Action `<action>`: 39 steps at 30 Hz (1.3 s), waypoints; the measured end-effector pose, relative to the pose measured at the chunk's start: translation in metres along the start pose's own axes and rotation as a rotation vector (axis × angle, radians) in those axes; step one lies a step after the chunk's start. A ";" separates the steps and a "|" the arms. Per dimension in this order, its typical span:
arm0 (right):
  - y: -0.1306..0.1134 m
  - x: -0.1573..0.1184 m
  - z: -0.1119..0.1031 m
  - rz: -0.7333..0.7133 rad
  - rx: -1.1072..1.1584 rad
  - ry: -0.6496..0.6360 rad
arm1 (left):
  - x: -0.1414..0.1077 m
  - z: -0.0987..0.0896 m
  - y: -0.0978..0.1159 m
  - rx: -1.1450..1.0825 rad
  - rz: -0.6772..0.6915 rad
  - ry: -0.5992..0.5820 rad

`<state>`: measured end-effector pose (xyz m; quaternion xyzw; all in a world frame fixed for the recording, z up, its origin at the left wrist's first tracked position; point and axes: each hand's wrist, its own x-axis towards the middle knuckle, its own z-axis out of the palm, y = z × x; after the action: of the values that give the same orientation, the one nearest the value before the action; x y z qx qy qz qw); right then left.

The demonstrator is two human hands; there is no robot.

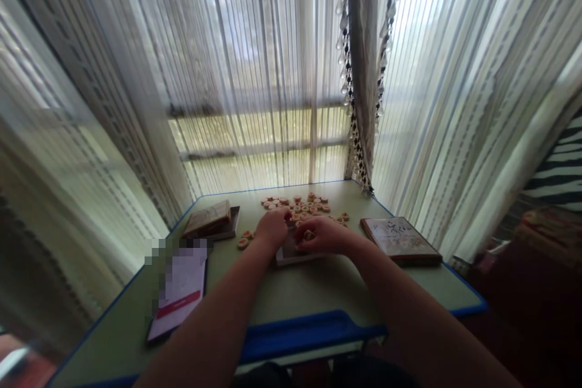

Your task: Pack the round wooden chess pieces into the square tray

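Round wooden Chinese chess pieces [304, 208] lie in a loose heap toward the far side of the table. In front of them stands a shallow open box [291, 259], partly covered by my hands. My left hand [273, 225] is at the box's left side near the heap, fingers curled; what they hold, if anything, is hidden. Over the box, my right hand [328, 233] bends down with its fingers closed around a wooden chess piece [310, 234]. A few more loose pieces [243, 244] lie left of my left hand.
On the left, a lid rests askew on another box [208, 219], with a tablet [182, 291] nearer me. A flat printed box [402, 239] lies at right. A blue tray edge [309, 333] runs along the table's [318, 291] front. Sheer curtains [254, 73] hang behind.
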<state>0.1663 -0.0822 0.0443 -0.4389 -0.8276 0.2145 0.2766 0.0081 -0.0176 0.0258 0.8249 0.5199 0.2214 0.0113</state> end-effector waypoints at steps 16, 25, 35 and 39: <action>0.002 0.005 0.010 -0.098 -0.129 -0.010 | -0.002 -0.005 0.006 0.040 -0.030 -0.031; -0.004 0.004 0.007 -0.110 -0.079 -0.049 | -0.003 -0.006 0.007 0.043 -0.011 -0.030; 0.003 0.009 0.016 -0.186 -0.195 0.036 | -0.003 -0.006 0.005 0.047 0.011 -0.013; 0.005 0.009 0.016 -0.201 -0.224 0.001 | -0.003 -0.006 0.006 0.038 -0.005 -0.035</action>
<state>0.1546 -0.0743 0.0314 -0.3818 -0.8860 0.0918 0.2466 0.0099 -0.0241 0.0319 0.8274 0.5259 0.1970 0.0053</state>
